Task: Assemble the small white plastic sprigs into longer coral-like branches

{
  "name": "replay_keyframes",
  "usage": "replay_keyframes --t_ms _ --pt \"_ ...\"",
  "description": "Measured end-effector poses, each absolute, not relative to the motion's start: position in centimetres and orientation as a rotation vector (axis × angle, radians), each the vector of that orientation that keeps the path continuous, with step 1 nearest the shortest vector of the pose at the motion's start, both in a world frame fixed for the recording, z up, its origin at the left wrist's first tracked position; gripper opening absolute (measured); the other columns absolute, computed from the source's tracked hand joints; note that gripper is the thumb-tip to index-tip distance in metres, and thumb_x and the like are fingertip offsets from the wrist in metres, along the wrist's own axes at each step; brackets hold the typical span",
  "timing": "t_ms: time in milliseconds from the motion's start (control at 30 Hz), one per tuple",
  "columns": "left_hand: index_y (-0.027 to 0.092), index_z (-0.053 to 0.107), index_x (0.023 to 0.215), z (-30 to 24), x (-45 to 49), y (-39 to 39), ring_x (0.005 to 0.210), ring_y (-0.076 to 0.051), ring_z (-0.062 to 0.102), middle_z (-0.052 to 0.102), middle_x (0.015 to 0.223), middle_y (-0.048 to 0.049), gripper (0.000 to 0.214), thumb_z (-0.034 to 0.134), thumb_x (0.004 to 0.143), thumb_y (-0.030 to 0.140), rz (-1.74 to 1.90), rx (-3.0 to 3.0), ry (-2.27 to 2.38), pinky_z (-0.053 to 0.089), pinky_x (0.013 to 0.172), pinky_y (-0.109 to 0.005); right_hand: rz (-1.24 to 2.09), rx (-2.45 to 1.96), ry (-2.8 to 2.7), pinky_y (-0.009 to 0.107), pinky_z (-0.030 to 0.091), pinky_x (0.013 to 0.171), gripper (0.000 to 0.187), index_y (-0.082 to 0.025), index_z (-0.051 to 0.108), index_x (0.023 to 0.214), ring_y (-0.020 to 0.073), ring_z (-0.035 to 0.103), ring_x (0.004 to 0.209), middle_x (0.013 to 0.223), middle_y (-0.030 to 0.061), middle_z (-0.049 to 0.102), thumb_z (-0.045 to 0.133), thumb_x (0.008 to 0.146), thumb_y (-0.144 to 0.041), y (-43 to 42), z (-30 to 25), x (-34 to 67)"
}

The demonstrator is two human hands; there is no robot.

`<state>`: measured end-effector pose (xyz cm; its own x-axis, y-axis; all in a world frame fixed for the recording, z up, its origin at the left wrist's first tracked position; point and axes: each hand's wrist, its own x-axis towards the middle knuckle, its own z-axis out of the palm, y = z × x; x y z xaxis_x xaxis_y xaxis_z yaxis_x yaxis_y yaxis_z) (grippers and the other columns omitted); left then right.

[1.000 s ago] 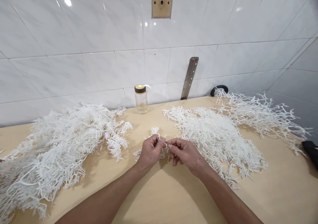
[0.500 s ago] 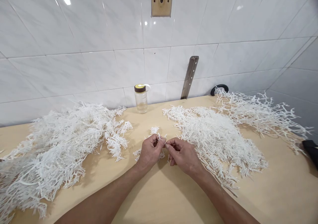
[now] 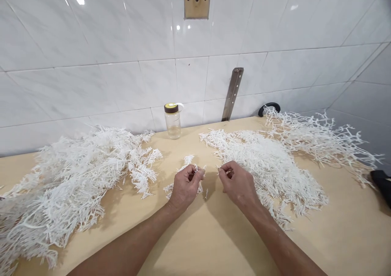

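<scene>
My left hand (image 3: pixel 185 187) is closed in a pinch on a white plastic branch (image 3: pixel 196 168), whose curled tips stick out above the thumb and forefinger. To its right, my right hand (image 3: pixel 240 185) is also pinched, its fingertips at the left edge of a heap of thin white sprigs (image 3: pixel 275 172); whatever sits between those fingertips is too small to make out. Under and behind my left hand lie a few loose white leafy sprigs (image 3: pixel 188 160), partly covered by it. A tiny white bit (image 3: pixel 207 193) rests on the table between the hands.
A large pile of white plastic foliage (image 3: pixel 82 178) covers the left side. Bare white branches (image 3: pixel 324 139) spread at the far right, near a black object (image 3: pixel 381 186). A clear bottle (image 3: pixel 173 125) and a metal strip (image 3: pixel 233 94) stand by the tiled wall.
My right hand has moved right, away from my left hand, to the edge of the sprig heap. The left hand keeps its pinch. The tiny white bit now shows on the table.
</scene>
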<state>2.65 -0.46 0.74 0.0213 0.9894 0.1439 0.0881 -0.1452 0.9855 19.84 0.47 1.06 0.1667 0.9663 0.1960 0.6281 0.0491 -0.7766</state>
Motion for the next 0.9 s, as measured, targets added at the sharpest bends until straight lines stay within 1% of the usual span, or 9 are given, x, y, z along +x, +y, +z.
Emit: replay_keyframes --t_ms 100,200,400,533,600,700,767,833,900 --pt "0.017 0.058 0.073 0.4 2.6 -0.2 0.044 -0.005 0.037 0.048 0.060 0.0054 0.031 0.063 0.084 0.046 1.304 1.341 1.194 0.035 0.044 -0.019 0.181 -1.654 -1.585 0.033 0.046 0.064 0.011 -0.019 0.062 0.082 0.0171 0.059 0.057 0.085 0.0076 0.068 0.055 0.079 -0.026 0.7 1.4 20.9" --pt "0.018 0.057 0.072 0.4 2.6 -0.1 0.042 -0.005 0.035 0.043 0.055 0.0069 0.031 0.064 0.084 0.046 1.327 1.316 1.196 0.033 0.042 -0.018 0.094 -1.573 -1.624 0.033 0.045 0.064 0.014 -0.017 0.065 0.088 0.0145 0.055 0.055 0.095 0.0099 0.067 0.054 0.081 -0.023 0.5 1.7 21.1" --pt "0.019 0.055 0.073 0.8 2.5 -0.1 0.040 -0.006 0.037 0.041 0.047 0.0083 0.031 0.062 0.085 0.046 1.336 1.317 1.244 0.032 0.041 -0.019 0.833 -1.205 -2.124 0.025 0.042 0.058 0.019 -0.022 0.072 0.080 0.0146 0.059 0.061 0.070 -0.0002 0.069 0.054 0.088 -0.023 -1.7 3.2 19.2" --pt "0.019 0.053 0.072 0.8 2.3 0.1 0.038 -0.006 0.035 0.039 0.044 0.0094 0.031 0.062 0.085 0.046 1.368 1.320 1.245 0.030 0.041 -0.019 1.096 -1.076 -2.283 0.024 0.039 0.054 0.021 -0.023 0.074 0.085 0.0145 0.058 0.059 0.071 -0.0007 0.070 0.054 0.087 -0.022 -2.2 3.1 18.7" --pt "0.019 0.053 0.072 0.7 2.3 0.2 0.038 -0.006 0.034 0.038 0.043 0.0096 0.032 0.061 0.086 0.047 1.373 1.320 1.237 0.029 0.040 -0.019 0.959 -1.219 -2.235 0.027 0.044 0.062 0.024 -0.021 0.074 0.089 0.0178 0.063 0.067 0.080 0.0029 0.073 0.051 0.089 -0.022 -1.7 2.6 19.2" --pt "0.019 0.054 0.071 0.7 2.2 0.2 0.037 -0.006 0.033 0.038 0.041 0.0096 0.033 0.060 0.087 0.048 1.371 1.299 1.229 0.029 0.040 -0.019 0.422 -1.623 -2.000 0.037 0.047 0.073 0.028 -0.014 0.072 0.096 0.0260 0.066 0.080 0.094 0.0142 0.072 0.047 0.090 -0.023 -0.4 2.0 20.5" --pt "0.018 0.057 0.072 0.9 2.2 0.1 0.036 -0.006 0.033 0.038 0.041 0.0092 0.035 0.060 0.087 0.049 1.356 1.289 1.218 0.030 0.040 -0.019 0.183 -1.725 -1.828 0.041 0.048 0.077 0.031 -0.010 0.069 0.105 0.0270 0.066 0.080 0.104 0.0189 0.069 0.047 0.088 -0.024 0.3 1.8 21.3" --pt "0.017 0.060 0.072 1.2 2.2 0.0 0.036 -0.006 0.034 0.040 0.041 0.0082 0.037 0.059 0.087 0.050 1.324 1.287 1.213 0.031 0.040 -0.019 0.185 -1.676 -1.738 0.040 0.049 0.076 0.031 -0.012 0.068 0.108 0.0233 0.065 0.073 0.107 0.0169 0.069 0.049 0.088 -0.026 0.4 1.9 21.6" --pt "0.015 0.064 0.076 1.6 2.1 0.0 0.037 -0.007 0.037 0.044 0.042 0.0065 0.039 0.058 0.087 0.053 1.280 1.277 1.209 0.032 0.040 -0.019 0.336 -1.576 -1.713 0.036 0.050 0.071 0.029 -0.016 0.068 0.107 0.0198 0.064 0.068 0.102 0.0119 0.071 0.051 0.089 -0.032 0.2 2.0 21.3"
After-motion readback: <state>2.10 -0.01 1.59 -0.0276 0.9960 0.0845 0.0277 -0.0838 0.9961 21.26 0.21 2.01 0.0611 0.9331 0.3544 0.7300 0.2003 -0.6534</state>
